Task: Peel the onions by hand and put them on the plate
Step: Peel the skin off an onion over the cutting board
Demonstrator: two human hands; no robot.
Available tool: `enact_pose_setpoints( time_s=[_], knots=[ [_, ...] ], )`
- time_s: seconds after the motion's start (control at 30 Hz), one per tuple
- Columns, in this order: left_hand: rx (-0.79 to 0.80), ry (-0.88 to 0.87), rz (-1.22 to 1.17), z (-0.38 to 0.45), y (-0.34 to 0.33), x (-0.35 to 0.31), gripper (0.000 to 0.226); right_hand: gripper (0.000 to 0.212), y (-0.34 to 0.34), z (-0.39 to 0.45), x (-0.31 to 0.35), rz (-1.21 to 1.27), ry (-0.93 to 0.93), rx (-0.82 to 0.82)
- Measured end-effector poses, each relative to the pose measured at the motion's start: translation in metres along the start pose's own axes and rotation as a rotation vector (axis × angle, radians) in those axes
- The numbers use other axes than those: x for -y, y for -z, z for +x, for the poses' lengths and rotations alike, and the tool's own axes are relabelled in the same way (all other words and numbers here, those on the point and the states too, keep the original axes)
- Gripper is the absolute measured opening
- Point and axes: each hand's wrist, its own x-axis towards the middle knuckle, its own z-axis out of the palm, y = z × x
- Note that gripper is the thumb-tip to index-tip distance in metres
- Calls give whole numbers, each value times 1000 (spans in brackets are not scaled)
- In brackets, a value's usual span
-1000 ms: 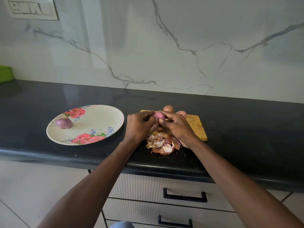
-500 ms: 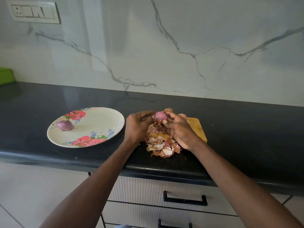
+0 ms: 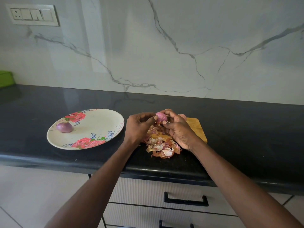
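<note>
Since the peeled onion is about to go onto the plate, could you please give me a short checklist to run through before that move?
1. Onion in hand held securely: ok, the fingers of the left hand and right hand both pinch it.
2. Skin fully off: cannot tell, a scrap seems to hang at its underside and the far side is hidden.
3. Room on the plate: ok, only one peeled onion lies on it, near the left edge.
4. Path to the plate: ok, bare countertop lies between.
5. Peels kept off the plate: ok, piled by the cutting board.
</note>
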Motion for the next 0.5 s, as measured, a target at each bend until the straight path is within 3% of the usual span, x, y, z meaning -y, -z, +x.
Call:
enact_pose_setpoints(
  time_s=[0.2,0.33,0.5],
  knots=[
    [-14,56,-26,2,1,1,17,36,1,1,0,-54,11,8],
    [16,55,-22,1,1,-1,18,28,3,3,-6,-234,73,-46],
    [11,-41,187,1,-1,4,20,24,2,1,-9,-462,214,-91]
  ],
)
